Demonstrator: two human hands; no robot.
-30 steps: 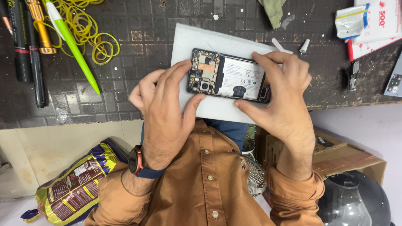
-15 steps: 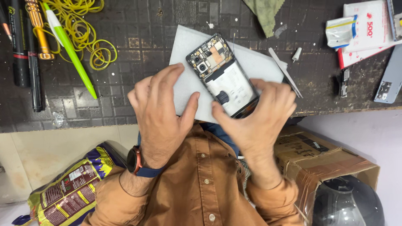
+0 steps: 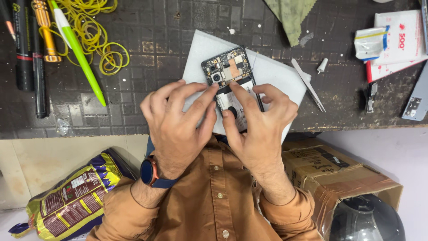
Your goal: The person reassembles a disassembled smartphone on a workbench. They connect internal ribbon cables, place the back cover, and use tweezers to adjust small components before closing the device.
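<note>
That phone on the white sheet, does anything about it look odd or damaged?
The phone lies with its back cover off, so its circuit board, camera and battery are bare. It sits askew on the white sheet, gripped by the left hand and right hand. No visible cracks. Loose yellow rubber bands lie tangled nearby.

I am seeing yellow rubber bands (image 3: 96,38) lying beside a green pen (image 3: 79,53) on the dark mat (image 3: 169,40), tweezers (image 3: 308,85) resting right of the white sheet (image 3: 200,49), and a cardboard box (image 3: 330,167) sitting below the bench.
</note>
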